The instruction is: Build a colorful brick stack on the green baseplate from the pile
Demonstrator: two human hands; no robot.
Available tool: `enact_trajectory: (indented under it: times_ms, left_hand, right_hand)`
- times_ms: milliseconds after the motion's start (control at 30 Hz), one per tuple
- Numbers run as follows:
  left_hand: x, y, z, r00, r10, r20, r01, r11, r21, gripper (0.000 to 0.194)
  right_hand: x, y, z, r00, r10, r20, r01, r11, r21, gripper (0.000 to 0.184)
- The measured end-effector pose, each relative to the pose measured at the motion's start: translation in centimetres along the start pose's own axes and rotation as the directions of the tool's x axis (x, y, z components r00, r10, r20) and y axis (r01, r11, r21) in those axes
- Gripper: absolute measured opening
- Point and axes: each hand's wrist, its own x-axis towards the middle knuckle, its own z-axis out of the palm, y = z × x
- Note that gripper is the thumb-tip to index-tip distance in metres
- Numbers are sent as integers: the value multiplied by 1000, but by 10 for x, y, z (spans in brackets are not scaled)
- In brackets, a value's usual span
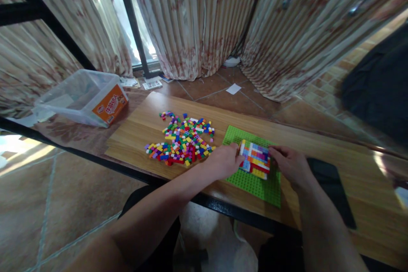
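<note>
A multicoloured block of toy bricks [256,159] sits over the green baseplate [266,193] on the wooden table; whether it is fixed to the plate I cannot tell. My left hand [225,161] grips the block's left side, its fingers bent and closed against the edge. At the opposite side, my right hand [291,165] pinches the upper right edge with thumb and fingers. Left of the plate lies a spread heap of small loose bricks [188,138] in many colours.
A clear plastic bin [76,97] with an orange label stands beyond the table's left end. Right of my right hand lies a dark flat phone-like slab [331,191]. Patterned curtains [204,21] hang behind the wooden table [134,136]. A dark shape [379,80] is at the far right.
</note>
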Motion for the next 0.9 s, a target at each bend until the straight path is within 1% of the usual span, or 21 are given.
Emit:
enact_trajectory:
  times_ms: [67,100,133,200,267,333,400,500,600,667,733,800,900]
  left_hand:
    - [0,2,0,1000,-7,13,7,999,-40,38]
    - [0,2,-1,1000,-6,15,7,998,-68,37]
    - [1,2,-1,1000,-7,13,8,995,-99,37]
    - [1,2,0,1000,-10,6,11,986,-167,36]
    - [2,1,3,1000,-20,-8,17,973,-231,36]
    - [4,-1,7,999,-30,-25,22,956,-291,36]
    - [5,-4,13,999,-45,-24,34,933,-357,37]
    - [8,-9,18,997,-66,39,77,876,-477,43]
    - [10,-14,14,993,-42,110,100,800,-592,35]
    - [11,-16,7,991,-28,128,105,749,-655,28]
    - [12,-16,1,990,-36,137,122,711,-692,28]
    - [14,-15,-2,989,-52,138,134,699,-702,29]
    - [16,-12,0,988,-94,121,152,701,-697,27]
  right_hand:
    - [-6,-4,-5,987,74,144,-90,990,106,39]
    - [-9,-7,-7,976,94,197,-126,980,152,40]
    - [-11,-10,-8,967,103,234,-151,969,195,41]
    - [-13,-15,-9,959,102,263,-175,947,271,42]
    - [-12,-17,-7,960,91,264,-178,929,325,42]
    - [-10,-17,-3,964,64,260,-155,924,349,42]
    - [-7,-15,0,969,25,248,-109,937,332,41]
    - [-6,-13,3,980,-3,201,-49,966,254,38]
    - [-6,-12,6,985,5,174,-41,977,208,39]
    - [-5,-10,8,986,9,164,-42,978,204,39]
    - [-3,-8,11,990,6,142,-33,981,189,36]
    - [1,-6,13,994,-6,112,-12,987,159,33]
    - [6,-2,16,997,-37,69,31,995,91,31]
